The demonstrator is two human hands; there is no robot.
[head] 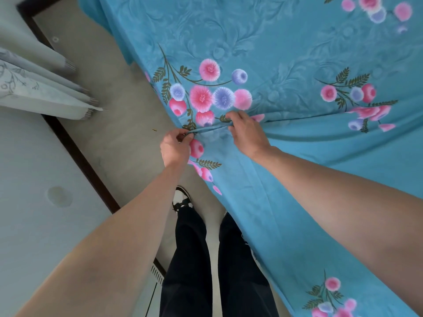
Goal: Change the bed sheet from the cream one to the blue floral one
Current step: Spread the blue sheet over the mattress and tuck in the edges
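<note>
The blue floral sheet (286,53) covers the bed across the upper right and hangs over its near side. A raised fold of it runs between my hands at the bed's edge. My left hand (175,147) pinches the left end of that fold. My right hand (246,131) grips the fold a little to the right, fingers curled over the cloth. No cream sheet shows in the view.
A strip of beige floor (109,106) lies between the bed and a pale wall with a dark skirting board (77,152). Light curtains (41,88) hang at the left. My legs in dark trousers and one black-and-white shoe (182,199) stand beside the bed.
</note>
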